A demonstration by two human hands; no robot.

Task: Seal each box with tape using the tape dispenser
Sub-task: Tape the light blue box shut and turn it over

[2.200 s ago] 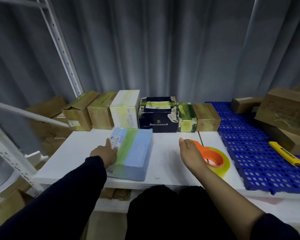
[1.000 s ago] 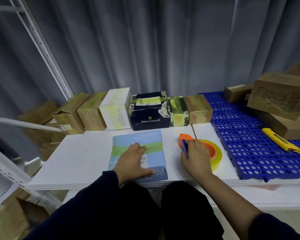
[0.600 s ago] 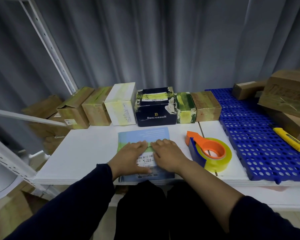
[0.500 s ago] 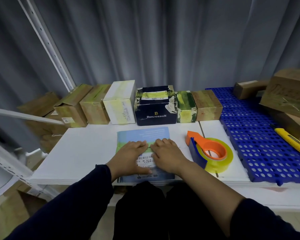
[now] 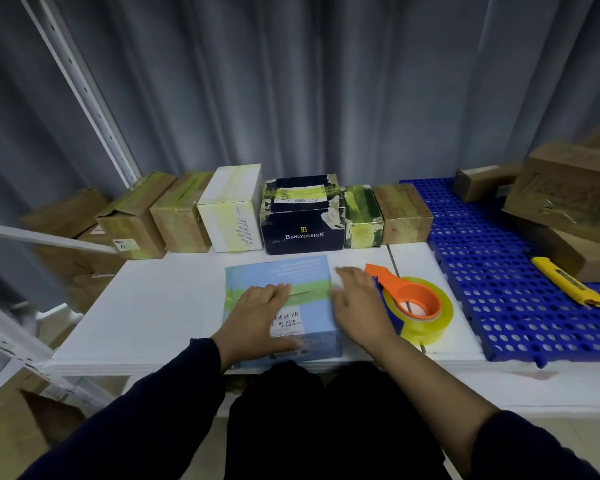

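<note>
left hand (image 5: 257, 318) flat on blue box (image 5: 305, 271) at bench (image 5: 153, 306) front, hiding part of its label, right hand (image 5: 357, 303) blurred, fingers straight, at box's right edge, contact unclear, one tape dispenser (image 5: 414, 306) just right, row of six boxes (image 5: 231, 209) behind, cartons (image 5: 568, 188) far right cut off, one cutter (image 5: 568, 283)

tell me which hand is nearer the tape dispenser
Right. The right hand is immediately left of the tape dispenser. The left hand rests flat on the blue box, farther away to the left.
</note>
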